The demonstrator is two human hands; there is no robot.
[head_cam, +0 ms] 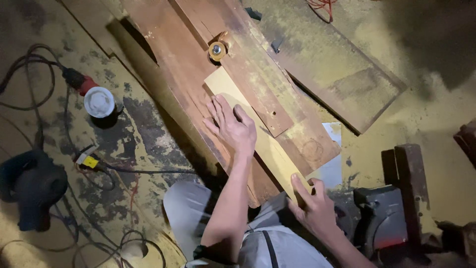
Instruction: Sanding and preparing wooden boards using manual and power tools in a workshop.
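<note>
Pale strip (pixel 258 131) — far end hidden behind cutter (pixel 217 50).

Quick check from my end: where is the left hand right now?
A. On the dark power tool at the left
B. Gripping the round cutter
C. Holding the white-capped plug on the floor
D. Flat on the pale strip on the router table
D: the left hand lies palm down, fingers spread, on the pale strip, short of the round cutter; the right hand is at the strip's near end.
</note>
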